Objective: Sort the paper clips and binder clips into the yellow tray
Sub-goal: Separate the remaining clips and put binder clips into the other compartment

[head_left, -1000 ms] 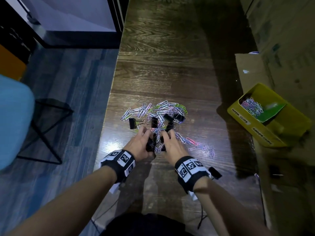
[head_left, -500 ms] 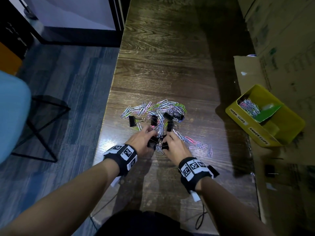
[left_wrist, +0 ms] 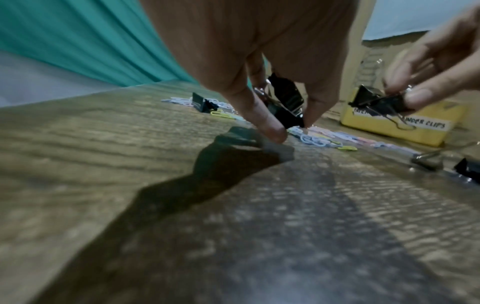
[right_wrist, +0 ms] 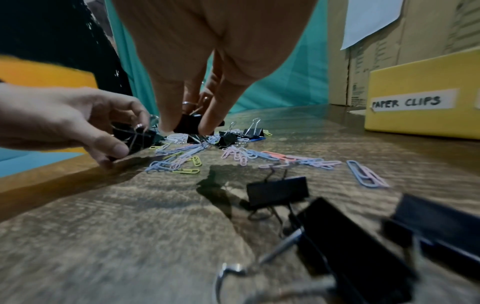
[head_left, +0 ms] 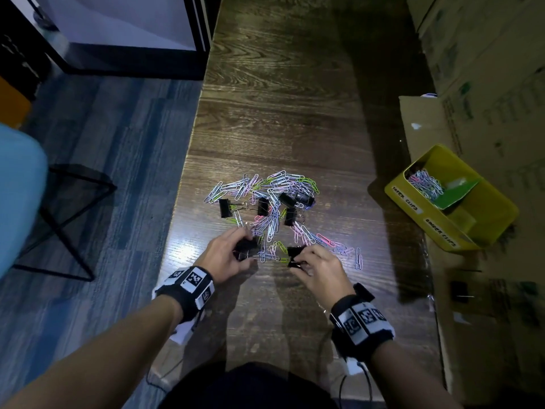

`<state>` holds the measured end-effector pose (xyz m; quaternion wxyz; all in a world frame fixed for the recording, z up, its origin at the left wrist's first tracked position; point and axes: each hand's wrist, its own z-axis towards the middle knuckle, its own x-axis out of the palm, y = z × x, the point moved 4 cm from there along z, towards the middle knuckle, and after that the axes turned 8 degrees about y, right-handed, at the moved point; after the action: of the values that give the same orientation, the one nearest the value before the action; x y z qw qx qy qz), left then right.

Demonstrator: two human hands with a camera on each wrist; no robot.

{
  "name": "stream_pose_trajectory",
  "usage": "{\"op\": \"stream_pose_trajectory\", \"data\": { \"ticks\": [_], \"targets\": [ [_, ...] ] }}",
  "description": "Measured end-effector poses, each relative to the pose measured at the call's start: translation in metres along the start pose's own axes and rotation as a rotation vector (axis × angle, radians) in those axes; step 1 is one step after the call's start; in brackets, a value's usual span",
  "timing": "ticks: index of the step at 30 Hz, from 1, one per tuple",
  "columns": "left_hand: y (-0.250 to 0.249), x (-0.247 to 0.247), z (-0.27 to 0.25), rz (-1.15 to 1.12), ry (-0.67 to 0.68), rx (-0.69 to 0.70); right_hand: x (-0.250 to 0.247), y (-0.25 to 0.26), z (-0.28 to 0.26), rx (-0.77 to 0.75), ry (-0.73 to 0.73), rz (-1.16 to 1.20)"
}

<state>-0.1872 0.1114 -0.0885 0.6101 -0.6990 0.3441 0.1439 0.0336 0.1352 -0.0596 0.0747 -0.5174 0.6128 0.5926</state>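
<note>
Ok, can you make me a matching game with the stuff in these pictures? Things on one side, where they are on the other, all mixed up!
Things:
1. left hand
2. pile of paper clips
3. yellow tray
4. green card

Places or states:
a. standing at the right, labelled PAPER CLIPS and BINDER CLIPS
b. lying inside the tray beside some paper clips
c. gripping black binder clips just above the table
d. spread on the wooden table in many pastel colours

Pairs: 1-c, 2-d, 3-a, 4-b
</note>
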Motion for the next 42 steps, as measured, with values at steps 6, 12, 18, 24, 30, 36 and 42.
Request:
{"op": "stream_pose_trajectory", "data": {
  "ticks": [6,12,18,24,30,36,42],
  "targets": [
    [-0.023,0.023,-0.035,0.004,0.147,0.070,0.029,-0.008,-0.037,-0.023,0.108,-0.091],
    [-0.056,0.070,-0.032,0.175,0.418,0.139,0.050,-0.019,-0.058,0.083,0.289,-0.264],
    [-0.068,0.055,-0.017,0.215,0.478,0.099,0.002,0.003,-0.045,0.121,0.500,-0.409],
    [-0.020,-0.051,0.034,0.378,-0.089,-0.378,-0.054,0.011,0.027,0.048,0.257,-0.381],
    [0.024,-0.064,0.067,0.393,0.133,-0.480,-0.053,0.001,0.104,0.040,0.262,-0.449],
    [0.023,-0.067,0.059,0.281,0.006,-0.362,-0.039,-0.007,0.114,0.013,0.274,-0.527],
    [0.011,-0.062,0.055,-0.625,-0.080,-0.404,-0.048,-0.013,0.098,-0.047,0.147,-0.323]
  ]
}}
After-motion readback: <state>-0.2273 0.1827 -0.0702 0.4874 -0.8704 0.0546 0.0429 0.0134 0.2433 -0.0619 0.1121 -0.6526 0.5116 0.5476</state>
